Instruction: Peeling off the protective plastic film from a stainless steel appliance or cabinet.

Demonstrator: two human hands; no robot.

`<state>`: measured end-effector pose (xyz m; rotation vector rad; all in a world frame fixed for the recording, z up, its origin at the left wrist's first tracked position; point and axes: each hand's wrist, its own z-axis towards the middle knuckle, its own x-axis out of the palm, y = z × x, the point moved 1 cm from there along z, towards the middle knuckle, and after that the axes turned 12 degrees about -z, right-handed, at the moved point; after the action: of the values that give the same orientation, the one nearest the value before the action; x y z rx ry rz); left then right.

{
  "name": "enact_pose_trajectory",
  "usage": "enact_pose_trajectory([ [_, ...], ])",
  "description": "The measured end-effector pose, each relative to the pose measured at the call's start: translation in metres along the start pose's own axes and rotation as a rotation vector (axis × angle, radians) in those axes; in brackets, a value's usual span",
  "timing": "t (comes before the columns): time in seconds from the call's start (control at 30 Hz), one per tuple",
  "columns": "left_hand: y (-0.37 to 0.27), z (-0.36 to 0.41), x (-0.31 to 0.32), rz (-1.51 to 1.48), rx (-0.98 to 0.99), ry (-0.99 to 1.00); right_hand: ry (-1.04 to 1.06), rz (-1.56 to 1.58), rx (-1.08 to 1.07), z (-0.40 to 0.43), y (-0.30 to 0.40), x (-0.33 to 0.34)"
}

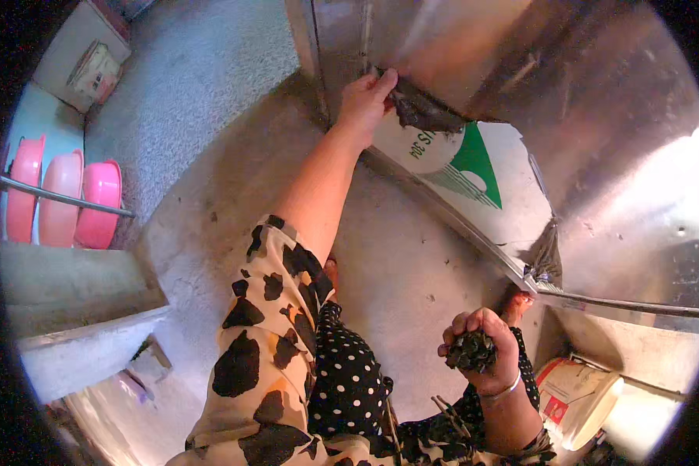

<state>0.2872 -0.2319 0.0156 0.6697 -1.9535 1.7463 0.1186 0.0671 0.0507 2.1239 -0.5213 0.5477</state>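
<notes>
In the head view, my left hand (371,103) pinches the edge of a dark, crumpled film strip (425,108) at the left side of a shiny stainless steel panel (588,192). Below that strip lies a white area (509,169) with a green triangular print and some writing; its outline is ragged. Another bunched piece of dark film (546,253) hangs near the panel's lower corner. Down at the right, my right hand (498,355) is closed around a crumpled dark wad (472,351), apart from the panel.
Pink plastic basins (99,204) stand on edge behind a metal bar (64,199) at left, above a pale ledge (93,332). A white bucket (579,402) lies tilted at lower right. Another bucket (95,73) is at upper left. Bare feet (518,306) rest on the concrete floor (396,244).
</notes>
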Motion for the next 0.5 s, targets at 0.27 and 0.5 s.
enact_pose_trajectory([
  [0.27, 0.021, 0.003, -0.011, -0.109, 0.102, -0.068, -0.045, 0.013, 0.031, 0.007, -0.001, 0.008],
  [0.5, 0.021, -0.010, -0.013, -0.113, 0.083, -0.138, 0.012, 0.020, 0.015, 0.003, -0.002, 0.006],
])
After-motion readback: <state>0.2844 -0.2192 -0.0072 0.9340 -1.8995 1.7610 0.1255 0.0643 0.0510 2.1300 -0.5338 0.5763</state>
